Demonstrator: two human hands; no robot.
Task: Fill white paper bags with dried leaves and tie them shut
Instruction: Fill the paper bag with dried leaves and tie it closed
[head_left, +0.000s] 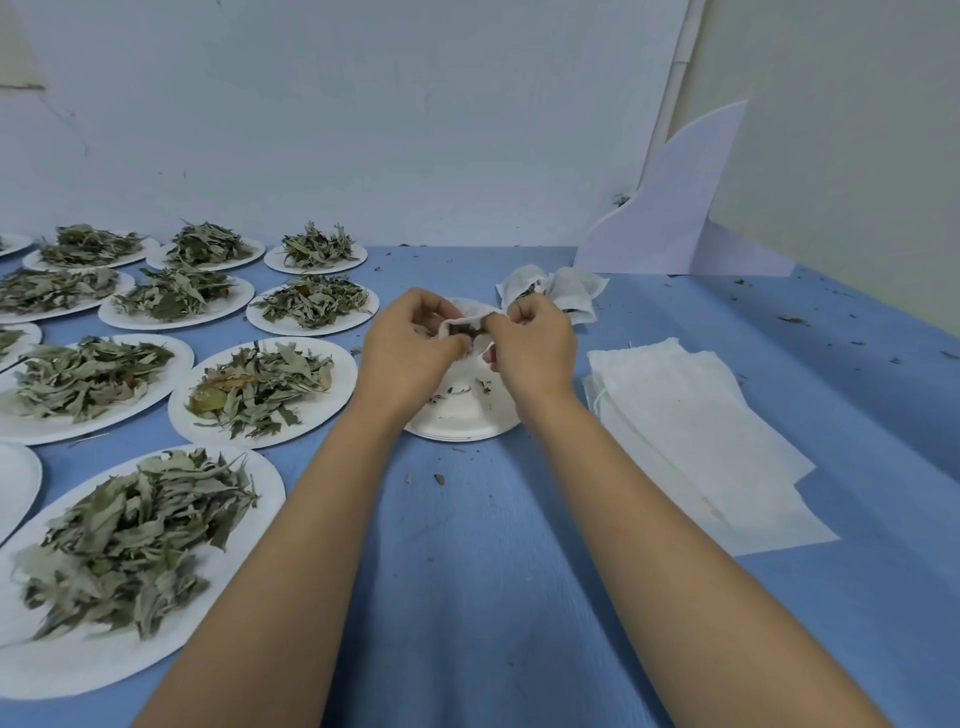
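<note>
Head view: both forearms reach up the frame from 6 o'clock and meet just above the centre. There the left hand (410, 338) and the right hand (535, 343) hold a white paper bag (470, 312) between them. The fingers (447, 345) of the left hand are curled and pinch the bag's left edge. Those of the right hand are bent tight on its right edge, so both hands are clamped on the bag. Dark dried leaves (460, 328) show in its mouth between the two thumbs.

The bag is held over a near-empty plate (462, 422), which carries only a few leaf scraps. At 1 o'clock of the hands, close by, lie two filled bags (553, 291) on the blue table (467, 571). At 4 o'clock of the hands sits a flat stack of empty bags (691, 415).

From 7 to 10 o'clock, white plates (182, 395) heaped with grey-green leaves cover the left half of the table in rows. Leaf crumbs (439, 479) are scattered on the cloth. At 2 o'clock a curved white board (675, 208) leans against the wall (363, 104).
</note>
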